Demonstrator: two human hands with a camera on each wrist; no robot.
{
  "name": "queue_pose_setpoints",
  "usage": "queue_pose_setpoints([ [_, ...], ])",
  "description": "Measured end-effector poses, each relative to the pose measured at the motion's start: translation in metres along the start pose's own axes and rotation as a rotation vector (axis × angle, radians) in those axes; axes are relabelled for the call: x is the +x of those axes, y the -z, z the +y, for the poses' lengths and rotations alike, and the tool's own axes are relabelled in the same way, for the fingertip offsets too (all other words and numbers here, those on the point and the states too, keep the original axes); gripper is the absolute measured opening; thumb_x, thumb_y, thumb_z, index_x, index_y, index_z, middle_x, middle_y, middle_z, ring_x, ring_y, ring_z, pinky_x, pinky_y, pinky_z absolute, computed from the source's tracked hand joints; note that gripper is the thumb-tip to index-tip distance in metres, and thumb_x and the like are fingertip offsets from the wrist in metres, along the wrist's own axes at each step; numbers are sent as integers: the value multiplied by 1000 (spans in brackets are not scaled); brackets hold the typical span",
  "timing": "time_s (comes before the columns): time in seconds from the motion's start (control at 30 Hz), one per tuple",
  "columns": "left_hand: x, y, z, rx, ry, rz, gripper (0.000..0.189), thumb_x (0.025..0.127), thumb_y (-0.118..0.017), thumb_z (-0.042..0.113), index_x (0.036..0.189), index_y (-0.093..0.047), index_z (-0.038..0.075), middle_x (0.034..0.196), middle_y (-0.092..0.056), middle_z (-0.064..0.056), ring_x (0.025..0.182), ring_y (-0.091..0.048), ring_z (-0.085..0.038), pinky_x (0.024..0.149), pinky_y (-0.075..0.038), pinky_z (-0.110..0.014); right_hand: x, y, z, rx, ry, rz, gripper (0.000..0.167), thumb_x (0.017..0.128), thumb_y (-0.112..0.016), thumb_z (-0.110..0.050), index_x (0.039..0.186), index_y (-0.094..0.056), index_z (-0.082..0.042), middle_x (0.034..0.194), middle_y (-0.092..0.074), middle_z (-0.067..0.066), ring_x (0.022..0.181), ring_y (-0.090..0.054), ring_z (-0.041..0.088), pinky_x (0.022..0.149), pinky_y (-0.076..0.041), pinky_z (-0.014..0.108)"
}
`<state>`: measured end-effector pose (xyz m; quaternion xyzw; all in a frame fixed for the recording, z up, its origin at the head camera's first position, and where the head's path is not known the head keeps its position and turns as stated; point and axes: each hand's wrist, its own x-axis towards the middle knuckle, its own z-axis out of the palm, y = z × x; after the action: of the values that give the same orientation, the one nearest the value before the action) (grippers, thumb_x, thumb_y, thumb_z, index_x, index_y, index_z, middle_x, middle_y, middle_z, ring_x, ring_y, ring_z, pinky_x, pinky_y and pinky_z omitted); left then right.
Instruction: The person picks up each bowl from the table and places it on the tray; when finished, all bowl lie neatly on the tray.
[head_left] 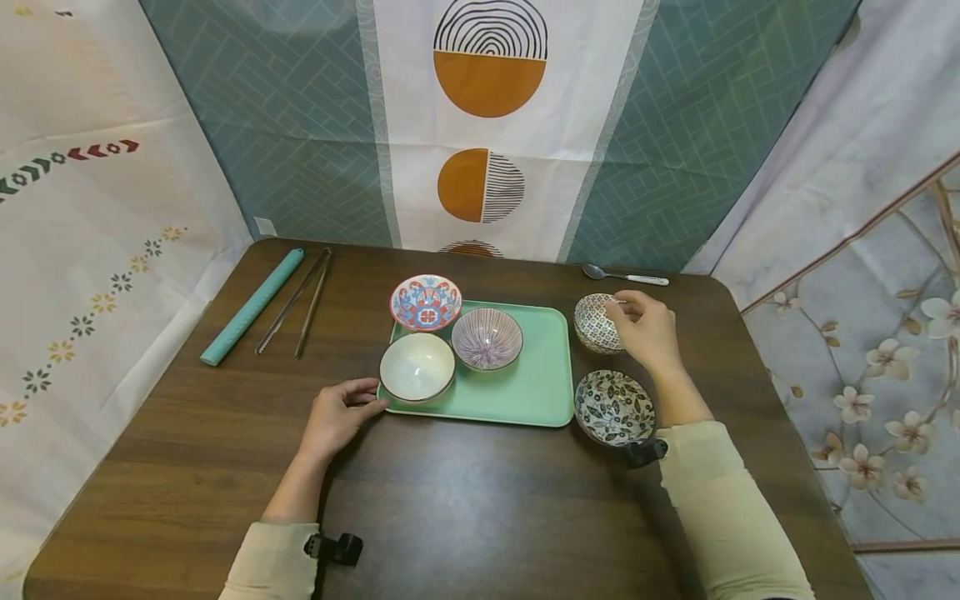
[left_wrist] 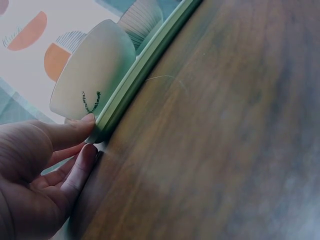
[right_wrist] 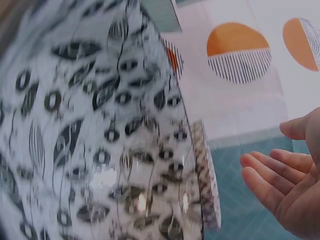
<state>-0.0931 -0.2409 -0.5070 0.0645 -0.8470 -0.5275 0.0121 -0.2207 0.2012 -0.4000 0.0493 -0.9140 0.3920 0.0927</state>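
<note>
My left hand (head_left: 336, 421) pinches the near left corner of a green tray (head_left: 543, 367), thumb on top and a fingertip beneath in the left wrist view. On the tray stand a plain cream bowl (head_left: 417, 367) and a purple-striped bowl (head_left: 487, 340). A red-and-blue patterned bowl (head_left: 426, 303) overlaps the tray's far left corner. My right hand (head_left: 651, 332) is by the far right rim of a small patterned bowl (head_left: 597, 323), right of the tray. The right wrist view shows its thumb and fingers apart, holding nothing. A leaf-patterned bowl (head_left: 615, 407) sits closer to me, below that hand.
A teal rod-shaped object (head_left: 252, 307) and metal tongs (head_left: 307, 300) lie at the table's left. A spoon (head_left: 625, 276) with a white handle lies near the back edge. Hanging cloths (head_left: 491, 125) stand behind the brown table (head_left: 480, 508) and at both sides.
</note>
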Motion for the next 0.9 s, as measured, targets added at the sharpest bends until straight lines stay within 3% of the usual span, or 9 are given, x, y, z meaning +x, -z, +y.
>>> queue_pose_setpoints([
  [0.13, 0, 0, 0, -5, 3, 1, 36, 88, -80, 7, 120, -70, -6, 100, -75, -17, 96, -71, -28, 70, -50, -17, 0, 11, 14, -11, -14, 24, 40, 102, -62, -26, 128, -64, 5, 114, -71, 24, 103, -69, 42, 103, -39, 54],
  [0.27, 0, -1, 0, -12, 4, 2, 36, 87, -80, 5, 120, -70, -6, 100, -75, -18, 95, -71, -28, 70, -50, -16, -1, 19, 29, -20, -33, 48, 39, 102, -62, -23, 128, -63, 6, 117, -70, 25, 105, -67, 45, 111, -21, 58],
  [0.5, 0, 0, 0, -8, 5, 3, 35, 87, -80, 6, 119, -70, -6, 98, -75, -16, 93, -71, -26, 69, -50, -17, -1, 20, 50, -62, -93, 66, 41, 102, -61, -22, 130, -61, 8, 122, -67, 27, 111, -63, 45, 112, -23, 57],
  [0.73, 1, 0, 0, -8, 12, 1, 36, 88, -80, 7, 120, -70, -5, 97, -75, -16, 93, -71, -25, 69, -51, -17, 1, 14, 66, -134, -166, -55, 49, 103, -58, -28, 134, -57, 11, 119, -67, 29, 121, -49, 52, 110, -23, 63],
  [0.8, 0, 0, 0, -7, 10, 0, 36, 88, -80, 8, 120, -70, -5, 97, -75, -16, 93, -71, -26, 68, -51, -18, 2, 12, 67, -137, -171, -84, 51, 104, -57, -29, 134, -57, 11, 112, -70, 28, 117, -55, 52, 111, -21, 63],
  [0.9, 0, 1, 0, -8, 6, -4, 37, 88, -80, 9, 120, -70, -6, 98, -75, -16, 93, -71, -26, 68, -51, -18, 4, 10, 69, -115, -181, -105, 47, 104, -56, -24, 133, -57, 13, 98, -74, 24, 91, -72, 36, 112, -32, 55],
])
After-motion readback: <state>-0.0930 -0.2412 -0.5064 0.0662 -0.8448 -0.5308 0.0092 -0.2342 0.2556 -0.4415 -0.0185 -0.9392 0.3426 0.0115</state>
